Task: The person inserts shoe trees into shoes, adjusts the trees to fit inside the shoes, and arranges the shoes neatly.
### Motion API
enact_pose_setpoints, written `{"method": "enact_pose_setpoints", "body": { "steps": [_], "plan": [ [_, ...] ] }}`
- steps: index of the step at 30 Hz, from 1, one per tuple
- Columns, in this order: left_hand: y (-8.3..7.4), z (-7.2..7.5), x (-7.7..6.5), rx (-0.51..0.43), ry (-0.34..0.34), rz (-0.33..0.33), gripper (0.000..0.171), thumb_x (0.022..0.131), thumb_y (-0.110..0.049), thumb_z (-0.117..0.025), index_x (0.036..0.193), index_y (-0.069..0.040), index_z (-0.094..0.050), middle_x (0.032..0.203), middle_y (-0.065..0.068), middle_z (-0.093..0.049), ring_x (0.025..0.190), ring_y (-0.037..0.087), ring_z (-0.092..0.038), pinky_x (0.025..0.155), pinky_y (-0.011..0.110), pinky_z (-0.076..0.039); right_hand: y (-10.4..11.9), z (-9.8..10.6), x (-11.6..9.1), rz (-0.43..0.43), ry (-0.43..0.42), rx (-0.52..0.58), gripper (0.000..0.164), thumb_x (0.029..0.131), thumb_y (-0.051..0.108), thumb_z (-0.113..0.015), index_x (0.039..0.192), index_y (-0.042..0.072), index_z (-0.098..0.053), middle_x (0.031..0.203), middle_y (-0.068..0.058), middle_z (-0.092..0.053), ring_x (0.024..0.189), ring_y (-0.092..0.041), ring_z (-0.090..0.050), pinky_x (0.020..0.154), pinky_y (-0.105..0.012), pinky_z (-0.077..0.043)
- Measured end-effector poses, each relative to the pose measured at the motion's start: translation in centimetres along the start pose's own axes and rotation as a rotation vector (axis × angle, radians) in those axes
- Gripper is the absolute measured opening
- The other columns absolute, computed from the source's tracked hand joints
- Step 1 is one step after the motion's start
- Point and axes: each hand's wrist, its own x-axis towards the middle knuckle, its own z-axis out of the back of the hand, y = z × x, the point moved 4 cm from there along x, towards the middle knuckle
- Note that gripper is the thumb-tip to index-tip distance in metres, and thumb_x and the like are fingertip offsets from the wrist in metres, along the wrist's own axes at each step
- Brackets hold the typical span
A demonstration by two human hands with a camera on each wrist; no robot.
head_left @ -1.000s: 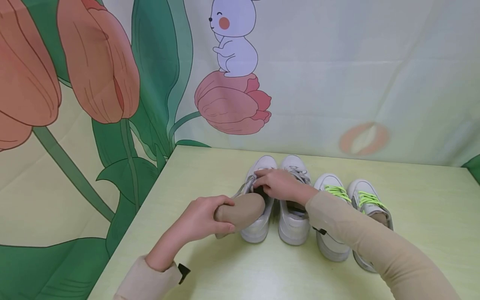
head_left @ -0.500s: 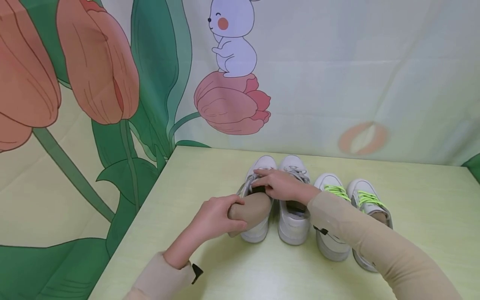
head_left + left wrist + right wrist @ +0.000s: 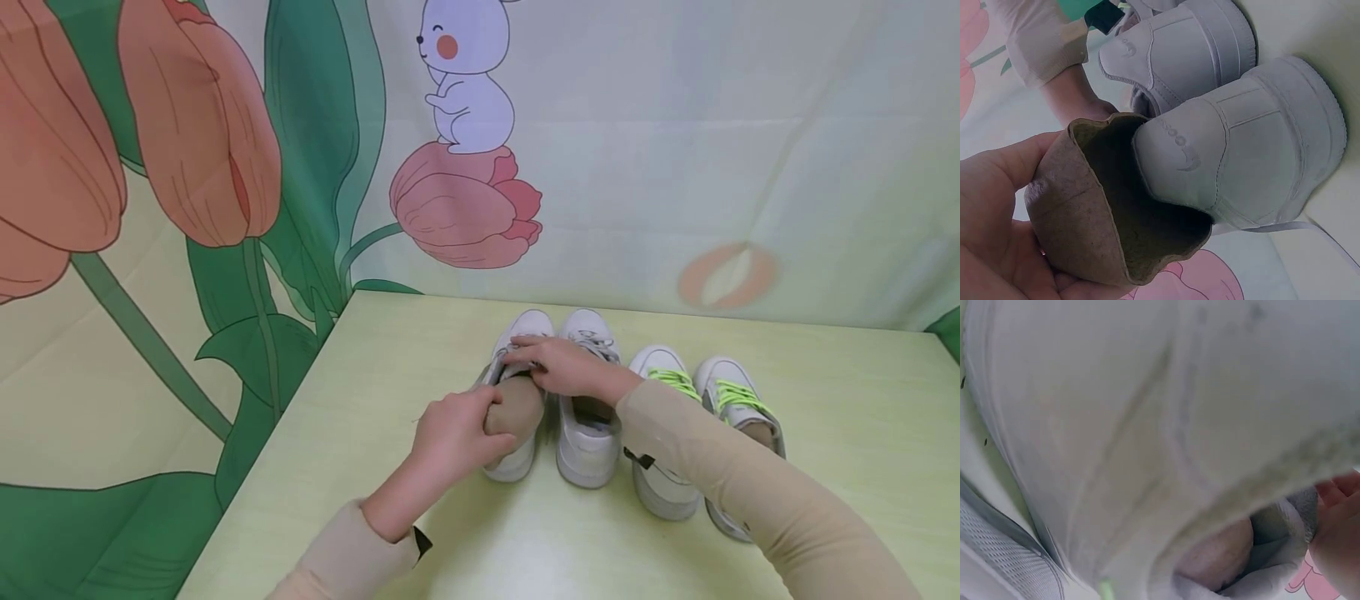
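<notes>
My left hand [image 3: 457, 433] grips a brown moulded-pulp shoe insert [image 3: 517, 408], with its rounded end over the opening of the leftmost white shoe [image 3: 513, 468]. In the left wrist view, the hollow underside of the insert [image 3: 1072, 219] faces the camera, beside a white shoe heel [image 3: 1254, 150]. My right hand [image 3: 566, 367] reaches across from the right and holds the tongue area of that leftmost shoe, near its grey laces. How far the insert goes inside is partly hidden by the hands.
A matching white shoe [image 3: 588, 462] stands close on the right. Farther right are two white shoes with neon green laces [image 3: 675, 383]; brown shows inside the rightmost shoe [image 3: 757, 433]. A printed backdrop [image 3: 600, 167] rises behind the pale table [image 3: 420, 333].
My left hand has moved right and slightly forward, bringing the insert from beside the leftmost shoe to over its opening. My right hand stays nearly in place at the tongue.
</notes>
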Motion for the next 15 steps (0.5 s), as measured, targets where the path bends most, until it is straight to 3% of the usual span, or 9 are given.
{"method": "enact_pose_setpoints", "body": {
  "steps": [8,15],
  "plan": [
    [-0.43,-0.04,-0.06,0.04,-0.044,-0.02,0.039,0.069,-0.033,-0.068,0.101,-0.013,-0.06,0.076,0.0,-0.063,0.062,0.018,-0.056,0.048,0.026,-0.036,0.56,0.07,0.16,0.033,-0.046,-0.049,0.031,0.077,-0.006,-0.045,0.09,0.014,-0.064,0.129,-0.015,-0.048,0.116,-0.027,-0.048,0.078,-0.033,-0.046],
    [-0.86,0.12,-0.57,0.048,-0.064,-0.048,0.038,0.07,-0.032,-0.066,0.101,-0.011,-0.061,0.074,0.003,-0.063,0.07,0.022,-0.059,0.05,0.028,-0.039,0.87,-0.1,-0.02,0.04,-0.022,-0.135,0.032,0.081,-0.001,-0.047,0.103,0.013,-0.066,0.13,-0.015,-0.047,0.113,-0.029,-0.051,0.083,-0.036,-0.047]
  ]
}}
